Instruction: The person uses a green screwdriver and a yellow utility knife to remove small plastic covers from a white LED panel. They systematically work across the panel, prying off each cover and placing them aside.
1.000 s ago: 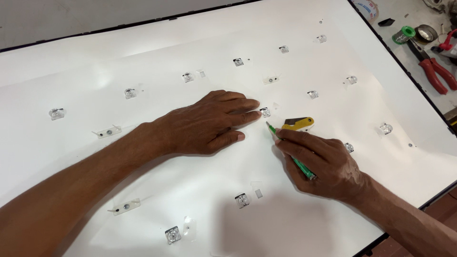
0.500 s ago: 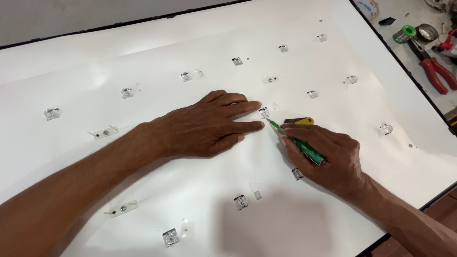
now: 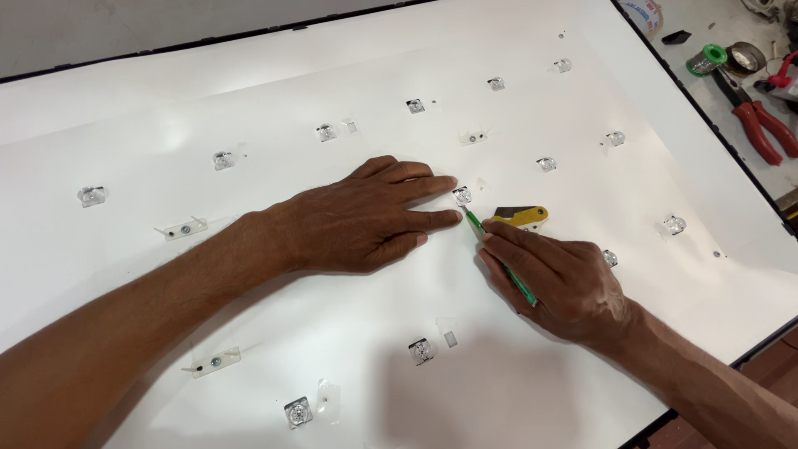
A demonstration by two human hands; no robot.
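Observation:
A large white panel sheet [image 3: 249, 91] with several small clear lenses lies flat in front of me. My left hand [image 3: 366, 218] rests palm down on it, fingers together, fingertips beside one clear lens [image 3: 462, 196]. My right hand [image 3: 559, 278] grips a thin green tool [image 3: 499, 258] like a pen, with its tip touching the sheet just below that lens. A yellow and black utility knife [image 3: 520, 218] lies on the sheet right behind my right hand's fingers.
Red-handled pliers [image 3: 761, 123], a roll of green wire [image 3: 705, 60] and a roll of tape [image 3: 746, 56] lie on the bench past the panel's dark right edge [image 3: 731, 150]. More lenses [image 3: 422, 351] and small clear clips [image 3: 214, 362] dot the sheet.
My right hand has shifted a little toward the lens, bringing the green tool's tip up close under it. My left hand has stayed in place.

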